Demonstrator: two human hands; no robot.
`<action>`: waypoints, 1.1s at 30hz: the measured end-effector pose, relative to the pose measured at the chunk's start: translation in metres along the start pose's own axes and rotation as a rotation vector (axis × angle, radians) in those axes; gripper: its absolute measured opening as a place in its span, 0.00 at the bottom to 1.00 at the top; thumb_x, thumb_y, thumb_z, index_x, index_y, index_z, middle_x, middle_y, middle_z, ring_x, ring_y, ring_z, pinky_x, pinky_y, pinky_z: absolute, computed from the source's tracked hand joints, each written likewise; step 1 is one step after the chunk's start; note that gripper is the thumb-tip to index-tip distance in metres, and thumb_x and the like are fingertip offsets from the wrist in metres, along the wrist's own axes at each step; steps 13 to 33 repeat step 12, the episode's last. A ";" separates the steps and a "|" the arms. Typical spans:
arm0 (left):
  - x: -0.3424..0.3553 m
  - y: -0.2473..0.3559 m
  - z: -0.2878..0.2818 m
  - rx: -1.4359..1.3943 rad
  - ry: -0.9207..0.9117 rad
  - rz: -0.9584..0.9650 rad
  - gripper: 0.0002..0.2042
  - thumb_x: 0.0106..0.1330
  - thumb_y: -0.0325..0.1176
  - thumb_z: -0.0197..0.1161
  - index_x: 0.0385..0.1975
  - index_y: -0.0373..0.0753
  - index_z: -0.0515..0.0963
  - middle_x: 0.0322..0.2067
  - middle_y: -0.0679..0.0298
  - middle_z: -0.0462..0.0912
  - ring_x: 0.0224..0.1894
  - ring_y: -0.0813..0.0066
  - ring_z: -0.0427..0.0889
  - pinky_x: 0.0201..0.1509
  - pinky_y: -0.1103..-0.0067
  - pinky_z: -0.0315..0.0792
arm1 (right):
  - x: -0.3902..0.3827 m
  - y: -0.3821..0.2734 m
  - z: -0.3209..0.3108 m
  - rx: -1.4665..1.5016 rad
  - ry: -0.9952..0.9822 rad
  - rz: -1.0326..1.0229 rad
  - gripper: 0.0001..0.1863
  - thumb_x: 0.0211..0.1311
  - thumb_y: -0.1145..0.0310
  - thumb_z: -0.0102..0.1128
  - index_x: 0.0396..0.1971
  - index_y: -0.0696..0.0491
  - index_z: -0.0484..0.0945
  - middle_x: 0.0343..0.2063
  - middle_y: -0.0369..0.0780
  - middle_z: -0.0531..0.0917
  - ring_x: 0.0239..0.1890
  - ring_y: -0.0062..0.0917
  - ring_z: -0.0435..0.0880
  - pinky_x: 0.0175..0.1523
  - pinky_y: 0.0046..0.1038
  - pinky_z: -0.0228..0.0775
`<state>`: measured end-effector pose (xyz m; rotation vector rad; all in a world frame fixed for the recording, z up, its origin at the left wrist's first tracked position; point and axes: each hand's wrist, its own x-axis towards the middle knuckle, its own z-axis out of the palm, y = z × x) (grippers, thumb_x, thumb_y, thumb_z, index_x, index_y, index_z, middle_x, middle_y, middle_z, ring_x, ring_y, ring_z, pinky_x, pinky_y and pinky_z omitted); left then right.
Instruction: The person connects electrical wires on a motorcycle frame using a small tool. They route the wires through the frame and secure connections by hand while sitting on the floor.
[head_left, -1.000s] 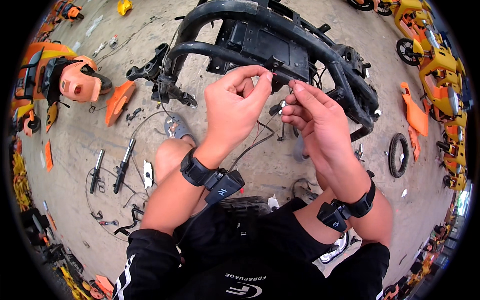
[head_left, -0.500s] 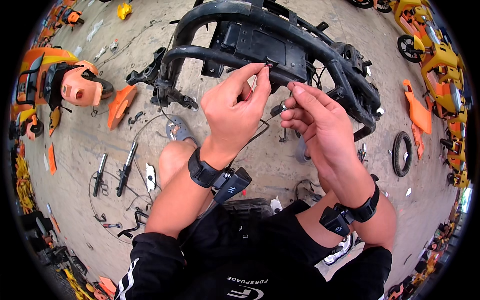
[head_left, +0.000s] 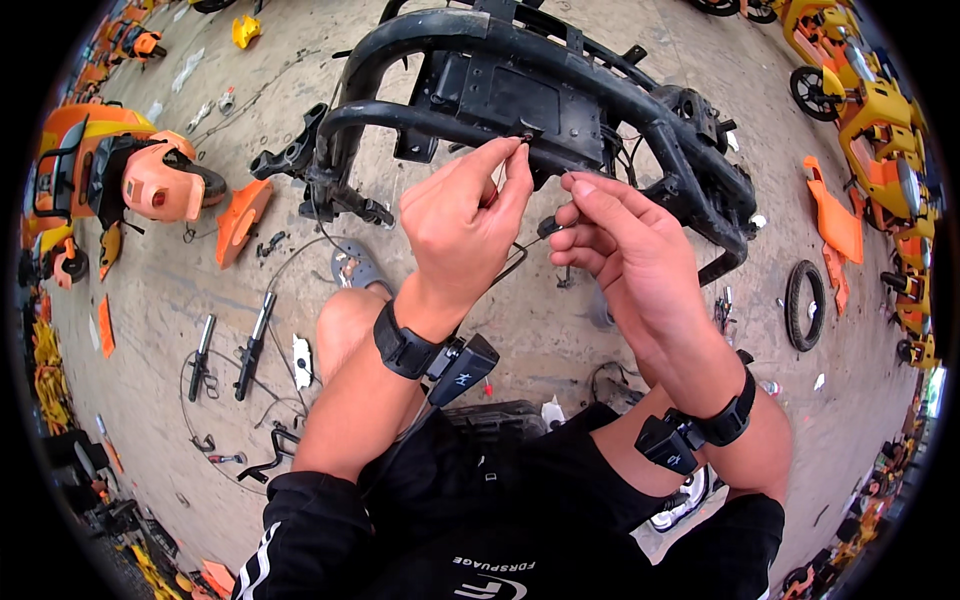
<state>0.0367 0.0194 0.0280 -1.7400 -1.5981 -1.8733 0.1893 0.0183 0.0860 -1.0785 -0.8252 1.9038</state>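
Observation:
In front of the black tubular vehicle frame [head_left: 440, 122], my left hand [head_left: 455, 215] is closed in a pinch. A thin red wire [head_left: 494, 192] runs beneath its fingers, and a small dark end pokes out past the fingertips. Close by on the right, my right hand [head_left: 635, 230] pinches thumb against forefinger; what lies between them is too small to make out. Its other fingers are curled. A black connector [head_left: 548, 227] hangs on a dark cable beside those curled fingers. Both hands are apart from each other.
An orange and yellow scooter [head_left: 150, 185] stands left, near a loose orange panel [head_left: 243, 220]. Two shock absorbers [head_left: 256, 345] and cables lie on the concrete floor. Rightward are a tyre [head_left: 804, 306], an orange panel [head_left: 835, 215] and a row of yellow scooters [head_left: 880, 130].
My right hand has shifted slightly left and my left hand slightly down and left, both still pinching. The view has moved a little.

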 end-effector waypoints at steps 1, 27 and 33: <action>0.001 0.000 0.000 0.007 -0.005 0.010 0.07 0.52 0.20 0.72 0.30 0.33 0.83 0.14 0.63 0.76 0.12 0.79 0.69 0.16 0.81 0.61 | 0.000 0.000 0.000 0.000 -0.004 0.001 0.13 0.68 0.68 0.59 0.46 0.62 0.78 0.33 0.41 0.83 0.32 0.23 0.84 0.41 0.25 0.80; 0.015 0.006 -0.012 0.141 -0.189 0.059 0.04 0.56 0.24 0.69 0.30 0.37 0.82 0.13 0.62 0.76 0.13 0.72 0.75 0.16 0.76 0.62 | 0.001 0.000 -0.001 0.001 -0.026 0.006 0.15 0.68 0.67 0.59 0.47 0.62 0.78 0.34 0.41 0.83 0.33 0.23 0.84 0.42 0.25 0.80; 0.015 0.006 -0.012 0.141 -0.189 0.059 0.04 0.56 0.24 0.69 0.30 0.37 0.82 0.13 0.62 0.76 0.13 0.72 0.75 0.16 0.76 0.62 | 0.001 0.000 -0.001 0.001 -0.026 0.006 0.15 0.68 0.67 0.59 0.47 0.62 0.78 0.34 0.41 0.83 0.33 0.23 0.84 0.42 0.25 0.80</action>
